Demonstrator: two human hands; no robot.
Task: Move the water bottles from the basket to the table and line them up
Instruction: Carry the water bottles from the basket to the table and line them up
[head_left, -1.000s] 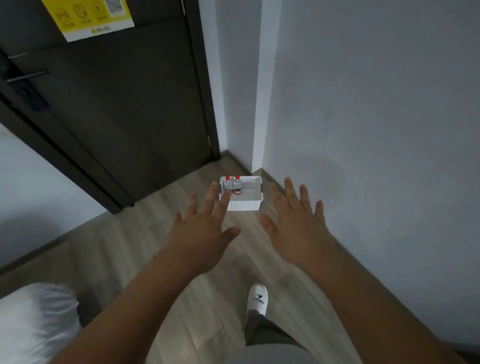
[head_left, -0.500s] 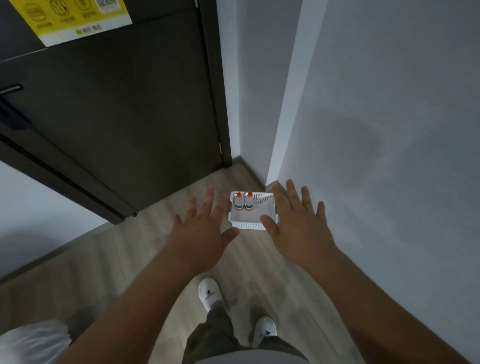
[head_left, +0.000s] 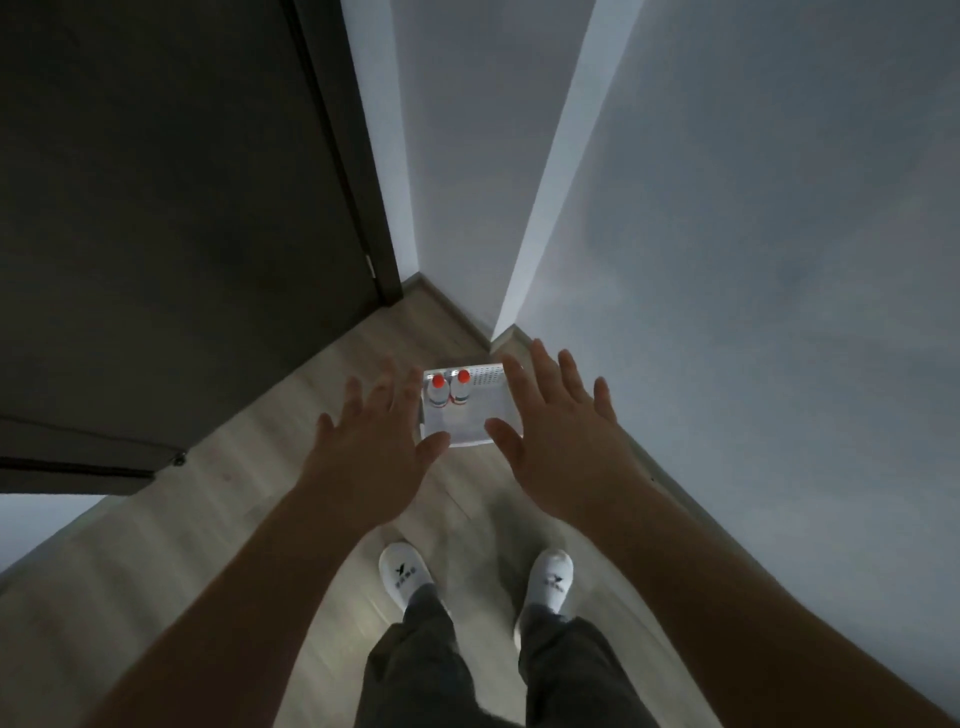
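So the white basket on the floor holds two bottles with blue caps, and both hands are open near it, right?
No: the caps are red, not blue. The head view shows two bottles in the white basket on the floor, left hand and right hand open near it.

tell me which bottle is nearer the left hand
The left small clear red-capped bottle, by the left wall of the white plastic basket; its twin stands farther from the left hand.
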